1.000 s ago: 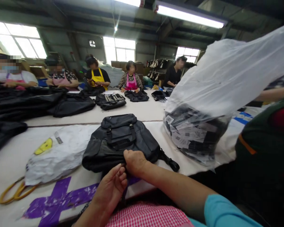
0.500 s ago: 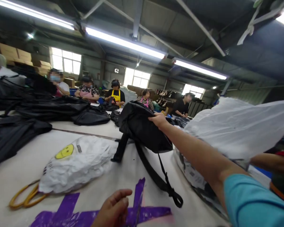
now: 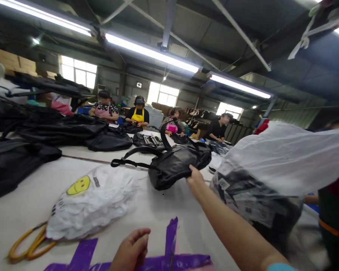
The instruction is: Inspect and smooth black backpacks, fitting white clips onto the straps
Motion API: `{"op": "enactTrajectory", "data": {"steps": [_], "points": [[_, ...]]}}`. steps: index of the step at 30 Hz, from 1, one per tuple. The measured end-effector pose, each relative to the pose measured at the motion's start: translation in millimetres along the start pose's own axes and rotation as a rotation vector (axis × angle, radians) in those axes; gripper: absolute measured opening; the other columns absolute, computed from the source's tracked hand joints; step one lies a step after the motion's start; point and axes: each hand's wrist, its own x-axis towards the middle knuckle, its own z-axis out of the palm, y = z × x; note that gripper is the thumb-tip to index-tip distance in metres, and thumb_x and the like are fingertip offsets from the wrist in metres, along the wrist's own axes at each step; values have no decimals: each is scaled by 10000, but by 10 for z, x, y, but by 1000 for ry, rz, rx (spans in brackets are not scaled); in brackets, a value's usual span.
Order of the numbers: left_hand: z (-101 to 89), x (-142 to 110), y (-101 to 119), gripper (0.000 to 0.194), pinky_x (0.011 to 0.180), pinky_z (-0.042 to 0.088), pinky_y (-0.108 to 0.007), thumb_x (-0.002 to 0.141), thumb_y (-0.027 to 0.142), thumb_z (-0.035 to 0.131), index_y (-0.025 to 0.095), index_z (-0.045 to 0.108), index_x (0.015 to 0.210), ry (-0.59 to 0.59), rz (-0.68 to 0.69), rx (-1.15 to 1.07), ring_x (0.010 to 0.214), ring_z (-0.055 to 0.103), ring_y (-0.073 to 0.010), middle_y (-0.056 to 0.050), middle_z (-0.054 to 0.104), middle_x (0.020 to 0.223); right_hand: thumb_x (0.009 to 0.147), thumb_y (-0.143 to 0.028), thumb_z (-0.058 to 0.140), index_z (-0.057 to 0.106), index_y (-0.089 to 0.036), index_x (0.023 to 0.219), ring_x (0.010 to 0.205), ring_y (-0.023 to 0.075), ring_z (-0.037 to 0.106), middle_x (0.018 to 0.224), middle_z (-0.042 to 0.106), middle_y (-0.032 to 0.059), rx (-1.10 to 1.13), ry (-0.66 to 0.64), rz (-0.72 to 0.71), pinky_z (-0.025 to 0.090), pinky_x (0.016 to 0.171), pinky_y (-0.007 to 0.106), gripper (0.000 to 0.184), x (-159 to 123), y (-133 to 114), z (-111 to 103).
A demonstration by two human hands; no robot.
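My right hand [image 3: 195, 177], arm stretched far out, grips the lower edge of a black backpack [image 3: 176, 162]. The bag is tilted over the white table, its straps sticking out to the left and upward. Low in the middle, my left hand [image 3: 134, 246] is half curled above purple tape [image 3: 171, 237] on the tabletop, index finger and thumb apart and nothing between them. To its left lies a crumpled white plastic bag [image 3: 98, 203] with a yellow smiley. Yellow-handled scissors [image 3: 31, 244] stick out from under that bag, their blades hidden.
Black bags [image 3: 62, 131] are piled along the left and far side. On the right stands a large clear plastic sack [image 3: 254, 203] with dark contents, white sheeting [image 3: 288, 154] over it, and a person [image 3: 330, 218] beside it. Several people work across the table.
The backpack has turned over, its straps swinging from hanging down to pointing left and up. My right hand has moved lower with it. At the far left, a dark bag now rises before a co-worker.
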Motion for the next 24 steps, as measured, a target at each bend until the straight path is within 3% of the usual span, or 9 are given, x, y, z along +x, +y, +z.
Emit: {"op": "enactTrajectory", "data": {"steps": [2, 4, 7, 10, 14, 16, 20, 24], "points": [[-33, 70, 24, 494, 539, 436, -207, 656, 393, 832, 145, 672, 1053, 104, 2, 47, 646, 624, -144, -40, 652, 727, 849, -137, 562, 636, -171, 1011, 760, 178, 722, 799, 740, 23, 18, 30, 182, 611, 780, 346, 181, -283, 540, -419], [-43, 153, 57, 526, 706, 521, -257, 709, 367, 806, 129, 636, 1146, 162, 9, 71, 956, 674, -216, -137, 686, 1047, 855, -117, 561, 623, -177, 952, 700, 196, 724, 718, 719, 17, 30, 61, 332, 618, 746, 406, 130, -572, 944, -778], [17, 301, 124, 573, 858, 524, -295, 772, 340, 773, 118, 554, 1253, 183, 9, 53, 1167, 608, -251, -191, 591, 1292, 885, -153, 586, 605, -190, 948, 751, 181, 736, 776, 738, 20, 103, 74, 454, 616, 769, 395, 75, -862, 1207, -1068], [147, 451, 208, 540, 845, 535, -292, 807, 373, 751, 152, 546, 1256, 133, 2, 32, 1122, 630, -236, -170, 595, 1288, 899, -172, 607, 597, -197, 1015, 813, 168, 739, 861, 753, 19, 221, 57, 511, 610, 808, 378, 119, -956, 1159, -1114], [286, 602, 278, 397, 746, 581, -319, 824, 408, 735, 174, 610, 1120, -9, -3, -37, 856, 692, -201, -119, 680, 1038, 897, -161, 622, 593, -194, 1073, 835, 175, 738, 895, 754, 25, 283, 44, 527, 612, 814, 375, 181, -1022, 999, -1123], [314, 644, 265, 360, 698, 598, -333, 806, 367, 760, 157, 614, 1060, 5, 10, -25, 758, 688, -191, -102, 686, 934, 898, -164, 626, 594, -189, 1068, 820, 176, 739, 888, 752, 30, 282, 51, 541, 616, 801, 370, 175, -1066, 952, -1156], [359, 667, 205, 296, 647, 608, -318, 806, 296, 766, 138, 621, 1010, 69, 63, 61, 747, 685, -193, -95, 690, 908, 893, -163, 636, 594, -183, 1072, 794, 169, 740, 874, 753, 30, 289, 46, 553, 618, 791, 363, 186, -1112, 871, -1227], [484, 664, 204, 169, 628, 603, -303, 857, 249, 703, 128, 636, 953, 148, -14, -51, 699, 669, -174, -67, 694, 871, 892, -145, 636, 597, -137, 1077, 760, 181, 740, 834, 749, 49, 324, 53, 575, 620, 780, 379, 189, -1114, 767, -1284]]}}
